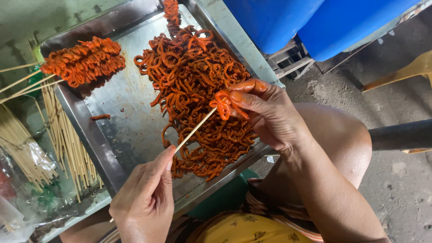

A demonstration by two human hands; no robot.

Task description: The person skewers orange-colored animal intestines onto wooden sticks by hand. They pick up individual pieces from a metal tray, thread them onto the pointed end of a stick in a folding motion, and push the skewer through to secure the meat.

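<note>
Table point(252, 49): pale top, seen only as strips around the tray; most of it covered or cut off by the frame edges.
Tray point(121, 112): large metal tray lying on the table, its near corner over the person's lap; far end cut off at the top edge.
Barrels point(315, 22): two blue ones beyond the table, upper parts out of frame.
Pile point(202, 94): orange-red coiled strips heaped on the tray's right half; single strips cannot be told apart in the tangle.
Loose sticks point(67, 139): bare bamboo sticks left of the tray, some in a clear bag; lower ends hidden under plastic and clutter.
Done skewers point(83, 60): loaded sticks lying across the tray's far left corner, handles sticking out past the rim; their count is hard to make out.
Right hand point(265, 112): reaching in from the right, palm down over the pile, stained orange; fingers pinched together on a strip, thumb on top.
Left hand point(144, 202): low in the frame, back toward the camera; fingers closed on the skewer's lower end, thumb pressed along it.
Skewer point(195, 129): thin stick slanting up to the right from the left hand; its tip is hidden inside the strip.
Strip point(223, 105): folded orange piece at the skewer's tip, above the pile, clamped by the right fingers.
</note>
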